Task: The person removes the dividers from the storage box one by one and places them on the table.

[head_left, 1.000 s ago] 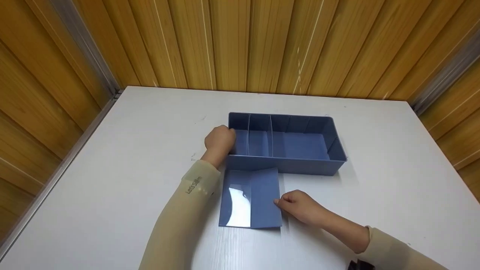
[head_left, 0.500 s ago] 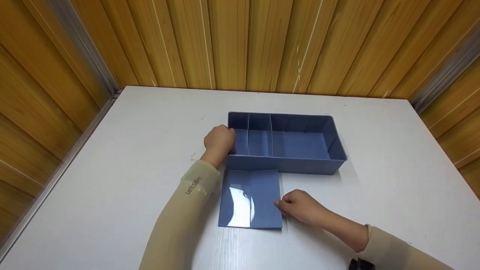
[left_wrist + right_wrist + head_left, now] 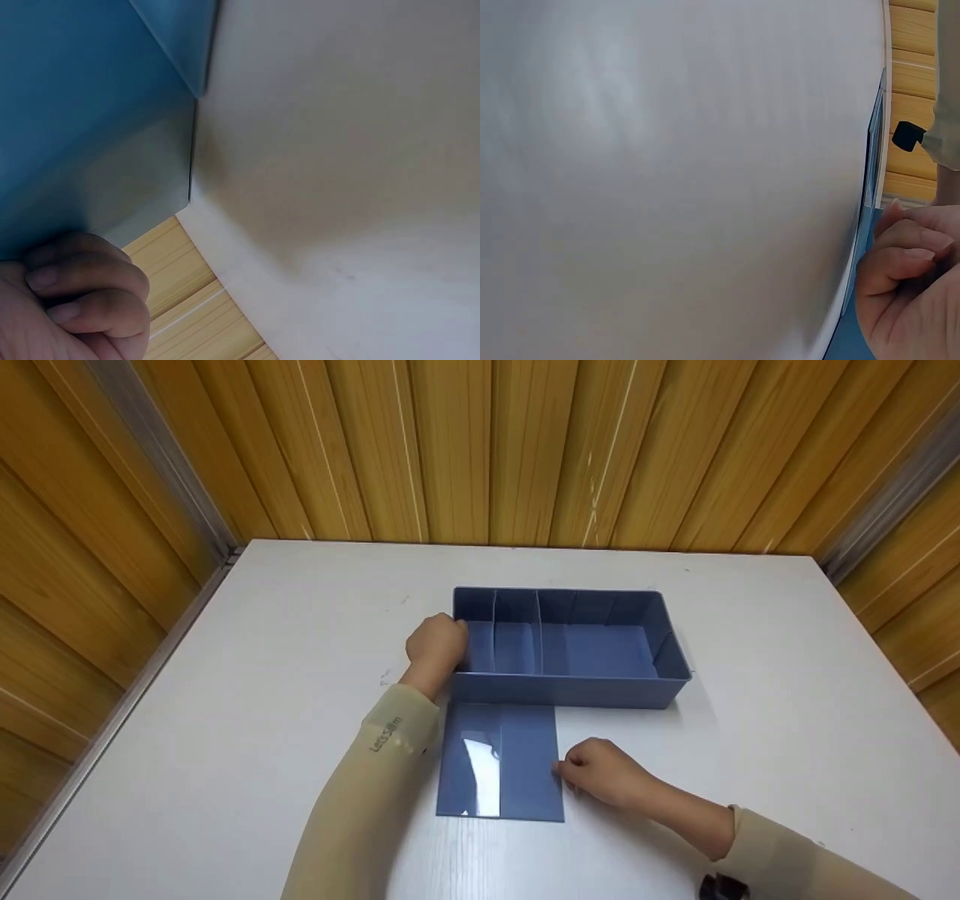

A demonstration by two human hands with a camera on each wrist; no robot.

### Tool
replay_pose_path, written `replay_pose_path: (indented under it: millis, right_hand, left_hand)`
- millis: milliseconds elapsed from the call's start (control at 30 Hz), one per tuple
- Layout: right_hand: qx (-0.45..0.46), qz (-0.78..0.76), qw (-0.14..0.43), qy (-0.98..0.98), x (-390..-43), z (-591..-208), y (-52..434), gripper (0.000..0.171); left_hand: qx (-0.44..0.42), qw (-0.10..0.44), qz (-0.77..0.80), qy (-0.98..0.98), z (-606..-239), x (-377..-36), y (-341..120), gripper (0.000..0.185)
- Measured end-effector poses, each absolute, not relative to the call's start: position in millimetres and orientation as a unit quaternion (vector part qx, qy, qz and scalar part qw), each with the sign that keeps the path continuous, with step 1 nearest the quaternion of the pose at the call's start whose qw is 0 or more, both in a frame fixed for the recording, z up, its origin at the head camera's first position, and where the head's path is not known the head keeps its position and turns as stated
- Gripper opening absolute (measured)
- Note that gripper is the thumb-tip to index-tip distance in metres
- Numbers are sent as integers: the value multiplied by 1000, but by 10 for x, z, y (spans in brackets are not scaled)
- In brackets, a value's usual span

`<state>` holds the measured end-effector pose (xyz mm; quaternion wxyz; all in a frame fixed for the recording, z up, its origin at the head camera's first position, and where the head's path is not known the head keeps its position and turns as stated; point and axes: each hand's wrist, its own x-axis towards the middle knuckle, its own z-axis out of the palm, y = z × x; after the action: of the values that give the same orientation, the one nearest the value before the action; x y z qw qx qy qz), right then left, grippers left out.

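Observation:
A blue divided storage box (image 3: 570, 691) stands on the table, its top uncovered. Fingers of my left hand (image 3: 436, 641) curl over its left end wall and grip it; the left wrist view shows this hand (image 3: 90, 300) against the blue wall. In front of the box lies a flat blue panel (image 3: 529, 750) with a crease down its middle and a bright reflection on its left half. At the panel's right edge, my right hand (image 3: 604, 772) has its thumb and curled fingers in a pinch. The right wrist view shows curled fingers (image 3: 896, 262) beside the blue edge.
The white table (image 3: 300, 660) reaches back to a wood-patterned wall (image 3: 450, 450). Two thin dividers (image 3: 538, 634) split the box into two narrow compartments at left and a wide one at right. A dark object (image 3: 724, 886) sits by the right sleeve.
The panel's right half, raised along the crease one second ago, has come down flat. The right hand has shifted slightly right at its edge. The left hand keeps its grip on the box.

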<state>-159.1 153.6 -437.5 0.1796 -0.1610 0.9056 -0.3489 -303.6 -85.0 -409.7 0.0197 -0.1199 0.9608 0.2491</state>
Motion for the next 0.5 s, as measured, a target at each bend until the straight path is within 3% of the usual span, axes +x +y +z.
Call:
replay_pose_path:
  millis: [500]
  right_hand:
    - [-168,-339,177,909,-1618,-4391,1519,39]
  left_hand:
    - [-117,14,259,959,-4115,-3042,-910,45]
